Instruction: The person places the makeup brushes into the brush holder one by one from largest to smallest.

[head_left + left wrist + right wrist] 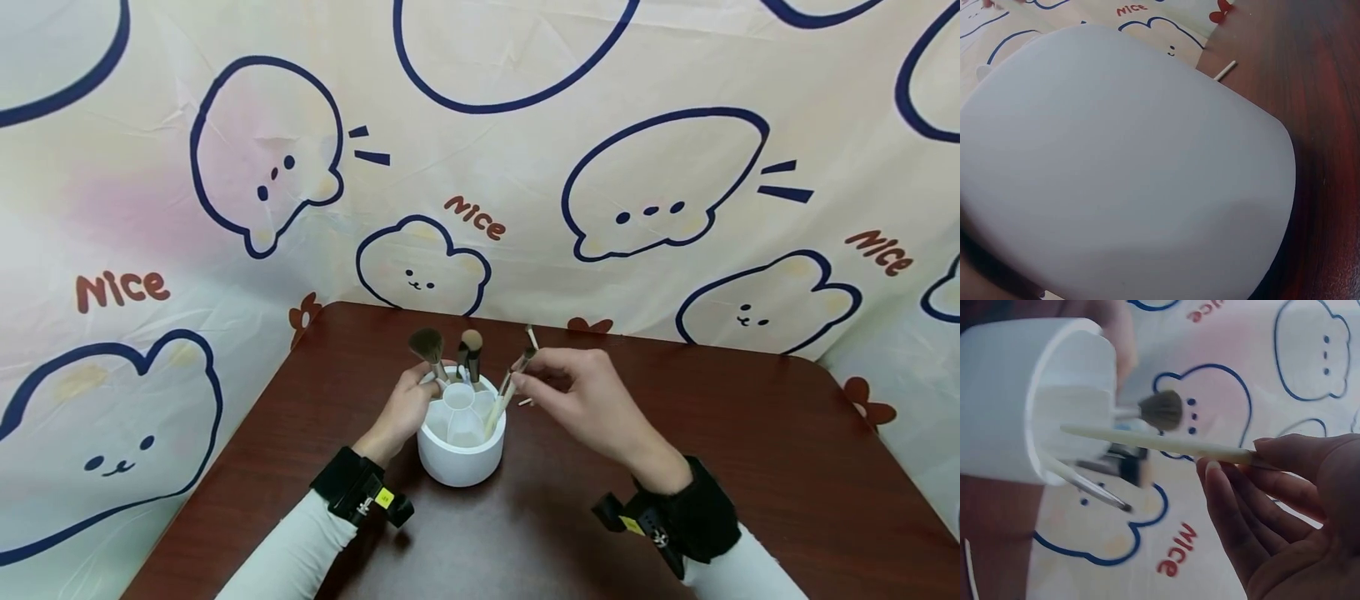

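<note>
A white round brush holder (459, 463) with inner compartments stands on the table, and it fills most of the left wrist view. My left hand (401, 412) grips its left side, thumb at the rim. Between thumb and fingertips, my right hand (588, 400) pinches a makeup brush (1160, 442) by its upper part; its pale handle points down into the holder's mouth at the right. Inside the holder stand a fluffy dark brush (427, 345), a light-tipped brush (472, 340) and a slim small brush (1088, 481). The held brush's bristles are hidden in the right wrist view.
Behind my right hand, another thin brush (532, 335) lies on the dark red-brown table (750, 433), partly covered by the hand. A cloth (525, 167) printed with cartoon bears hangs along the table's back and sides.
</note>
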The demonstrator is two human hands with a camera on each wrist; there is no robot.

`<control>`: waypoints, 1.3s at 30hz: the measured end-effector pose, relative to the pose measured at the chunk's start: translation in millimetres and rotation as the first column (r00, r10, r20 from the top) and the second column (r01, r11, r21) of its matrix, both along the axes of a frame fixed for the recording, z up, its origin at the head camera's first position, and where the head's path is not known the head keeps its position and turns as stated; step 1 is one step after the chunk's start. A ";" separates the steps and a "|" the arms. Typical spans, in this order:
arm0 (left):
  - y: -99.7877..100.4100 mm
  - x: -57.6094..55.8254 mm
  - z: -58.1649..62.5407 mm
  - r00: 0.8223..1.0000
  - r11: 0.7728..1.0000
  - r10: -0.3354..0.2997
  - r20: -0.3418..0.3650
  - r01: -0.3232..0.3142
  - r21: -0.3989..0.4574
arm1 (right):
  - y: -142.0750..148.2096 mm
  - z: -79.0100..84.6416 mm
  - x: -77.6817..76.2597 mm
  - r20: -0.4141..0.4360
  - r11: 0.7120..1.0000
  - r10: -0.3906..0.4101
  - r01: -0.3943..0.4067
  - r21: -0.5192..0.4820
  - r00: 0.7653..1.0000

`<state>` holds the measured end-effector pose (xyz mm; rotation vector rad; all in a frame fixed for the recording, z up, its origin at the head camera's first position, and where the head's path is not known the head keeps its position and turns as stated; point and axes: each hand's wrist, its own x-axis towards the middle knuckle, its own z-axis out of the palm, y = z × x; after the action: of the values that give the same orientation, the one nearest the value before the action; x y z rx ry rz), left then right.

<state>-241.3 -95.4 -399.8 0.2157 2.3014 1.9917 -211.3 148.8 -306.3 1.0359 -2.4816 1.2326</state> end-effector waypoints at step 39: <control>0.2 -5.5 -12.2 0.999 1.000 0.031 0.014 -0.031 -0.001 | -25.1 -61.7 -10.5 -0.020 0.930 -0.302 0.299 0.212 0.953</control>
<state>-246.8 -95.2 -412.1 0.1667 2.3109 2.0002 -221.7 123.7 -367.9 0.6525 -2.6998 0.9000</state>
